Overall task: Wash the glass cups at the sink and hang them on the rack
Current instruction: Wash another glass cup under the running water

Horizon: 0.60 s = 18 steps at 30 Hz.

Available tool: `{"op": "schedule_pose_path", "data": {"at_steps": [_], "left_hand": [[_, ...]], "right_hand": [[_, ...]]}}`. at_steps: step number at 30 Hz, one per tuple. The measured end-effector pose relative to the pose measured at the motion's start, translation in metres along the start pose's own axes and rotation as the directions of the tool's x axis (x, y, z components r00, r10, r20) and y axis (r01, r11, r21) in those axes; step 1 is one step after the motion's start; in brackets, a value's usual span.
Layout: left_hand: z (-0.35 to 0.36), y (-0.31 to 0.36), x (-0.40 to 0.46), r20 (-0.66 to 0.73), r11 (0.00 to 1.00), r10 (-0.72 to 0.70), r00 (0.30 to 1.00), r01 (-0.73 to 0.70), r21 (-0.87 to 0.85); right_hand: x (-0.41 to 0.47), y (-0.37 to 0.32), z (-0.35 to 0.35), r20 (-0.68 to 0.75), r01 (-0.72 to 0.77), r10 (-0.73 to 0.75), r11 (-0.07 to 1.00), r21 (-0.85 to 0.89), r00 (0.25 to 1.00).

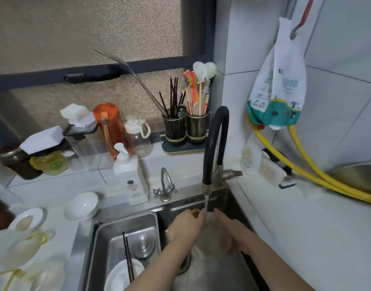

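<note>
On the counter at far left, blurred glass cups with yellow handles (22,244) lie on their sides. A white pump bottle (131,177) behind the sink (88,244) bears a round dark label, its writing too small to read. Under the running black faucet (215,143), the left hand (185,224) and right hand (226,234) cup a clear glass (208,232) between them. The hanging bag (278,89) has unreadable print.
</note>
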<state>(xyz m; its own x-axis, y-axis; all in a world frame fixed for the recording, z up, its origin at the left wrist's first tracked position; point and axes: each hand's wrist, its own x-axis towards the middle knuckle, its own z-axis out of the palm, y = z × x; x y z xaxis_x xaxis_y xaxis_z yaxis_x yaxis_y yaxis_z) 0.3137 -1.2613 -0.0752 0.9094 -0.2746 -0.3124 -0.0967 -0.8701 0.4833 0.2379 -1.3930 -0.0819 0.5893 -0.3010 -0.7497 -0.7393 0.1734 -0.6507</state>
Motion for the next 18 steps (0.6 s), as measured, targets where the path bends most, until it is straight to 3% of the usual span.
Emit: {"op": "schedule_pose_path", "data": {"at_steps": [3, 6, 9, 12, 15, 18], "left_hand": [[0.003, 0.021, 0.003, 0.031, 0.998, 0.048, 0.998, -0.046, -0.047], [0.001, 0.040, 0.008, 0.034, 0.992, 0.075, 0.997, -0.071, -0.102], [-0.002, 0.039, 0.017, 0.062, 0.964, 0.038, 0.997, -0.021, -0.264], [-0.002, 0.019, 0.020, 0.065, 0.842, -0.010, 0.998, 0.043, -0.537], [0.004, -0.009, 0.019, 0.137, 0.687, -0.068, 0.988, 0.146, -0.712], [0.006, -0.029, 0.012, 0.292, 0.507, -0.120, 0.949, 0.311, -0.803]], "right_hand": [[0.006, 0.006, -0.004, 0.021, -0.068, 0.066, 0.989, 0.130, 0.998], [0.010, 0.010, -0.008, 0.006, -0.003, 0.002, 0.979, 0.202, 1.000], [0.000, -0.001, -0.008, -0.012, 0.083, -0.082, 0.989, 0.119, 0.997], [0.000, -0.008, -0.003, -0.068, 0.207, -0.214, 0.974, -0.091, 0.975], [-0.001, -0.011, 0.009, -0.022, 0.394, -0.426, 0.853, -0.343, 0.904], [0.012, -0.008, 0.022, 0.016, 0.577, -0.605, 0.751, -0.320, 0.796]]}}
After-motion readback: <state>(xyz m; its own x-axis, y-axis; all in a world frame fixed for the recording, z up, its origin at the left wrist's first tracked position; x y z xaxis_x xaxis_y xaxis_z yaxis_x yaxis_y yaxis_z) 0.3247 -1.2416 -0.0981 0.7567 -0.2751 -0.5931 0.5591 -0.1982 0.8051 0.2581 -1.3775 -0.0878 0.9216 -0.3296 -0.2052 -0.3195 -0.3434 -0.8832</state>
